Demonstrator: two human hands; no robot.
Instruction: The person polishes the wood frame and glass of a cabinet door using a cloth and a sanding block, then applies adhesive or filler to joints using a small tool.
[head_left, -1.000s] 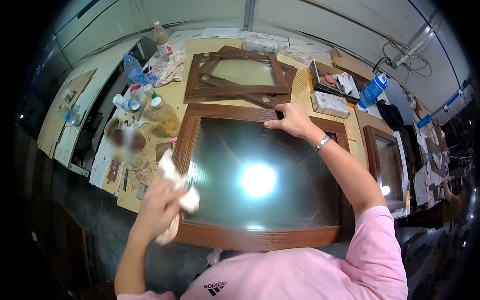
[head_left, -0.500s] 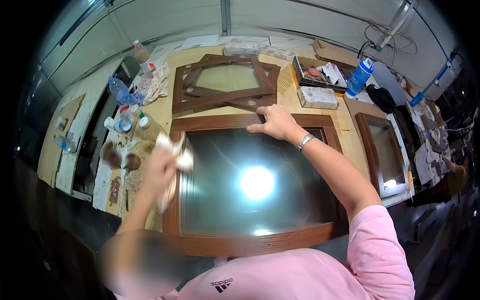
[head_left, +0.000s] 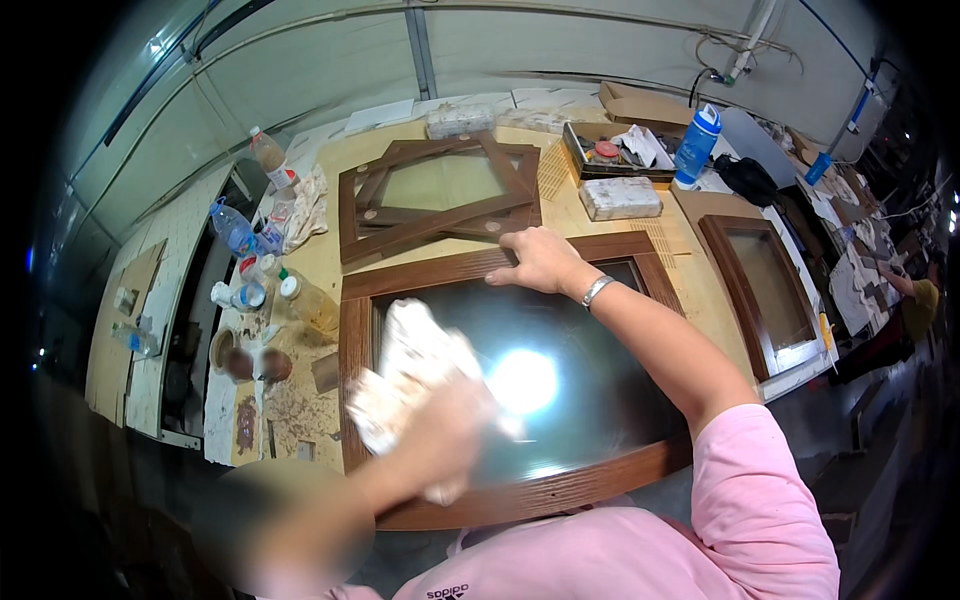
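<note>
Before me lies a glass panel [head_left: 570, 350] in a brown wooden frame [head_left: 600, 496]. My left hand [head_left: 440, 425], smeared by motion, is closed on a stained white cloth [head_left: 412, 350] over the left part of the glass. Part of the cloth hangs loose beyond my fingers. At the far rail, my right hand [head_left: 548, 264] holds the frame with the thumb on the near side and the index finger toward the far edge. Its other fingers are mostly hidden.
Beyond the panel, smaller brown frames [head_left: 377, 237] lie stacked. Several bottles, including a yellowish one [head_left: 312, 308], stand at left. A wrapped white block [head_left: 620, 199], an open box [head_left: 573, 150] and a blue bottle [head_left: 697, 147] are at far right, another framed panel [head_left: 712, 245] at right.
My left hand has swept the cloth from the frame's left side rightward and nearer, onto the glass. My right hand keeps its place on the far rail. The view has shifted slightly.
</note>
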